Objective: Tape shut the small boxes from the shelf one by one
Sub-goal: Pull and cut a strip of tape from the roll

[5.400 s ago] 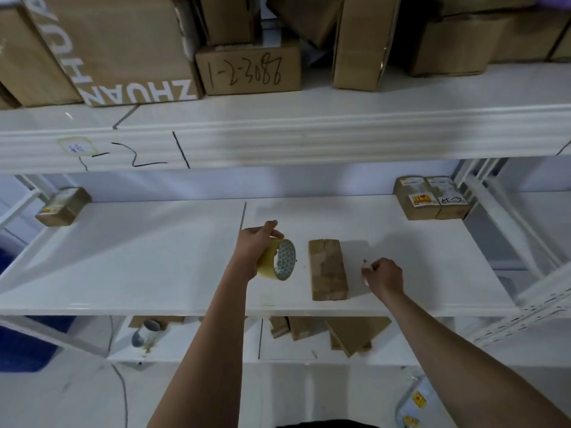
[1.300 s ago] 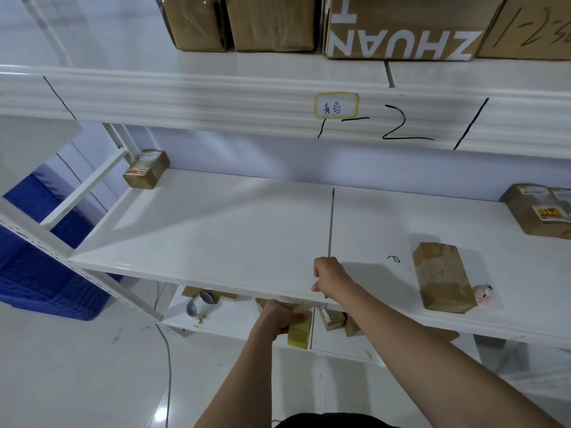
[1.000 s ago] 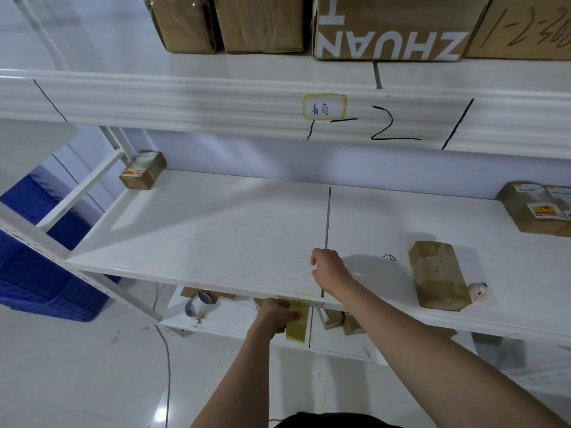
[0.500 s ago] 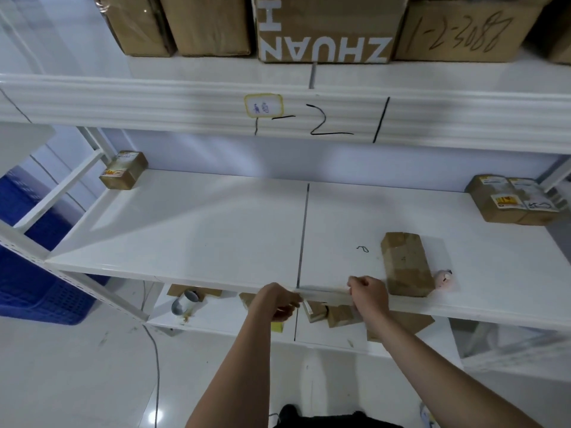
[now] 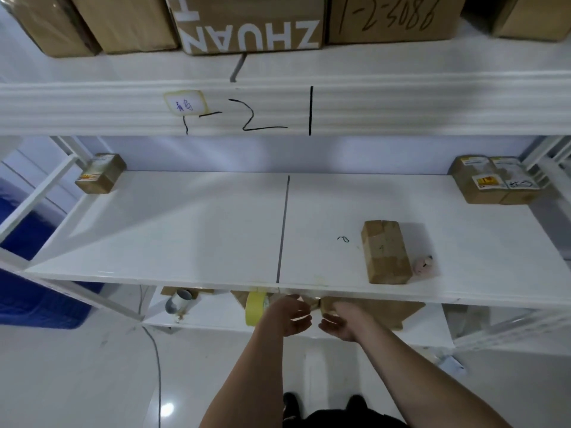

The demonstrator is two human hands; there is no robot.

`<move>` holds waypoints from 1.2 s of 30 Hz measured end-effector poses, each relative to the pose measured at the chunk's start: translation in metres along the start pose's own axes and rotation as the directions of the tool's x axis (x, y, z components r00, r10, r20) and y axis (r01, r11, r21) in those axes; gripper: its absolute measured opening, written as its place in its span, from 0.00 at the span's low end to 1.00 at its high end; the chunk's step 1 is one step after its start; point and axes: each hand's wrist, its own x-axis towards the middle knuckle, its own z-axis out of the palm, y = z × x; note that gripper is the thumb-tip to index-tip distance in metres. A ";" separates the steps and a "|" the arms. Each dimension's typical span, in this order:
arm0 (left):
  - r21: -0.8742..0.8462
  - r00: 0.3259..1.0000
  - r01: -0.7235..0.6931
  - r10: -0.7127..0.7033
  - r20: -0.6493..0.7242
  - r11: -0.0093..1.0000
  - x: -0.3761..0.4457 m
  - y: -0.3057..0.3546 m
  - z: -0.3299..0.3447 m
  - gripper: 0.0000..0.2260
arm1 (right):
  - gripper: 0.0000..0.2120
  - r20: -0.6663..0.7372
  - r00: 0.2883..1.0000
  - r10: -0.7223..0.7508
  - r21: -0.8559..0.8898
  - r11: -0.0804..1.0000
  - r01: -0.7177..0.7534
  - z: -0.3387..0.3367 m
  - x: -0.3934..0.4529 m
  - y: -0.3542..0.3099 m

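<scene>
While the taped small box (image 5: 386,251) lies on the middle shelf (image 5: 185,230), both hands (left hand (image 5: 290,315), right hand (image 5: 341,322)) reach beneath its edge beside the yellow tape roll (image 5: 255,307), fingers loosely spread, gripping nothing visible.

The fingertips of the left hand (image 5: 290,316) and right hand (image 5: 341,324) are motion-blurred; grip state is indeterminate. The white middle shelf board (image 5: 185,242) hides the top of the yellow tape roll (image 5: 255,308). The large brown cardboard cartons (image 5: 250,23) are cropped by the top edge.
</scene>
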 end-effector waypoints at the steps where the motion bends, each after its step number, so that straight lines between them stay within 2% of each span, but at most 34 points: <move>1: -0.022 1.000 0.006 -0.006 -0.001 1.000 0.001 -0.001 0.001 0.15 | 0.07 0.015 1.000 0.020 -0.007 1.000 -0.020 0.003 0.001 -0.001; 4: -0.068 1.000 0.016 -0.015 0.013 0.998 0.004 0.002 0.001 0.15 | 0.03 0.039 0.997 0.065 -0.022 0.998 -0.065 0.008 0.005 -0.004; 8: -0.054 0.998 0.069 -0.068 0.016 0.996 0.000 0.010 0.000 0.04 | 0.09 0.090 0.995 0.052 0.033 0.998 -0.056 0.011 0.013 -0.008; 11: 0.005 0.988 0.147 -0.147 0.045 0.989 0.003 0.016 -0.005 0.06 | 0.14 0.111 0.992 0.053 0.044 0.997 -0.059 0.011 0.016 -0.007; 14: 0.044 0.979 0.192 -0.195 0.054 0.980 0.005 0.022 -0.008 0.04 | 0.16 0.128 0.991 0.033 -0.011 0.999 -0.032 0.011 0.017 -0.004; 17: 0.142 0.974 0.220 -0.226 0.031 0.965 0.008 0.028 -0.013 0.01 | 0.13 0.133 0.990 -0.037 -0.118 0.992 0.053 0.009 0.018 0.002; 20: 0.419 0.971 0.223 -0.237 -0.020 0.880 0.010 0.036 -0.013 0.08 | 0.09 0.187 0.979 -0.085 -0.100 0.989 0.105 0.005 0.019 0.009; 22: 0.522 0.978 0.191 -0.206 -0.031 0.832 0.006 0.044 -0.008 0.15 | 0.07 0.208 0.971 -0.117 -0.033 0.991 0.127 0.005 0.018 0.012; 26: 0.430 0.991 0.126 -0.134 -0.010 0.894 -0.005 0.057 -0.003 0.24 | 0.03 0.205 0.969 -0.135 0.012 0.991 0.136 0.010 0.008 0.007; 28: 0.415 0.993 0.118 -0.114 -0.034 0.902 -0.004 0.057 -0.002 0.27 | 0.05 0.172 0.978 -0.114 -0.018 0.993 0.119 0.012 0.001 0.004; 33: 0.496 0.992 0.115 -0.075 -0.100 0.861 0.004 0.050 -0.001 0.28 | 0.10 0.111 0.988 -0.110 -0.096 0.988 0.121 0.018 -0.020 0.000; 36: 0.526 0.990 0.095 -0.027 -0.136 0.845 0.010 0.050 -0.002 0.24 | 0.09 0.050 0.986 -0.160 -0.178 0.970 0.166 0.015 -0.036 -0.013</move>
